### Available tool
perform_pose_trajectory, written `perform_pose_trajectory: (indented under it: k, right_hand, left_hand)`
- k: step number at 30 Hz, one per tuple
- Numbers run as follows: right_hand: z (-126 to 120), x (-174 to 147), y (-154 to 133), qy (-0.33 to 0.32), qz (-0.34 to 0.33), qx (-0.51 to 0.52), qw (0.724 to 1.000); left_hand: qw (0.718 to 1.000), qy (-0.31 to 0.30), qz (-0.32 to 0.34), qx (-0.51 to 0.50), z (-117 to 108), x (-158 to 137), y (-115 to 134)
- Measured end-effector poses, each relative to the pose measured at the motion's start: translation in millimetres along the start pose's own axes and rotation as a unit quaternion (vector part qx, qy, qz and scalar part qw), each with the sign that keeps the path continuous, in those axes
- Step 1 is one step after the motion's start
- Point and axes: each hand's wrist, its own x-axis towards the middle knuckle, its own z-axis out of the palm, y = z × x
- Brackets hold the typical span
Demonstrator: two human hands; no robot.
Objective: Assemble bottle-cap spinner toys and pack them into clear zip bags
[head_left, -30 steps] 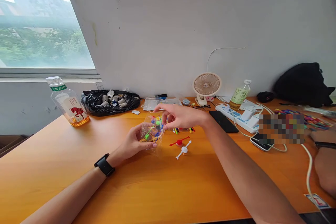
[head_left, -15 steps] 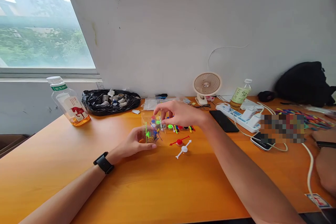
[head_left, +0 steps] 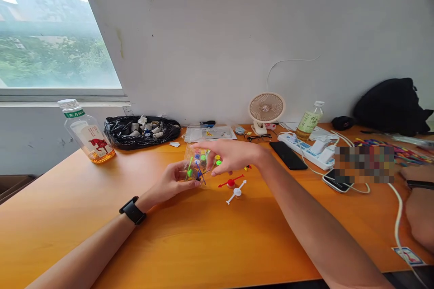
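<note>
My left hand (head_left: 174, 180) is closed around the near left side of a clear plastic bag (head_left: 187, 153). Green, blue and other coloured arrow spinners show through it. My right hand (head_left: 230, 156) reaches over the bag's right side, thumb and fingers apart, with nothing visible held in it. Its hidden fingertips may touch the bag. On the table just right of the bag stand a red arrow spinner (head_left: 231, 183) and a white arrow spinner (head_left: 238, 192). A green spinner (head_left: 219, 162) shows beneath my right hand, which covers most of the other pieces there.
A large drink bottle (head_left: 90, 137) and a black plastic bag (head_left: 111, 137) with grey pieces stand at the left. Behind are a small fan (head_left: 266, 107) and glasses (head_left: 259, 137). To the right lie a phone (head_left: 288, 155), a power strip (head_left: 305, 151), cables and another person's arm (head_left: 418, 212).
My right hand has moved slightly right and down, its fingers stretching out over the bag. My left hand keeps its hold. The red and white spinners stay in place on the table.
</note>
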Motion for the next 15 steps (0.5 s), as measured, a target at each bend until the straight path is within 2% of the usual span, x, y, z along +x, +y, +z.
perform_pose_trajectory:
  k: [4, 10, 15]
  right_hand:
    - [3.1, 2.8, 3.2, -0.024, -0.001, -0.014, 1.0]
    - [2.7, 2.3, -3.1, 0.038, -0.029, -0.073, 0.996]
    - [-3.2, -1.8, -13.3, 0.095, -0.037, -0.085, 0.991]
  left_hand:
    - [1.0, -0.014, -0.007, -0.02, -0.5, -0.8, 2.9]
    - [0.999, -0.011, -0.025, -0.032, -0.5, -0.2, 2.8]
    - [0.996, -0.038, -0.042, -0.067, 1.2, 0.9, -2.5]
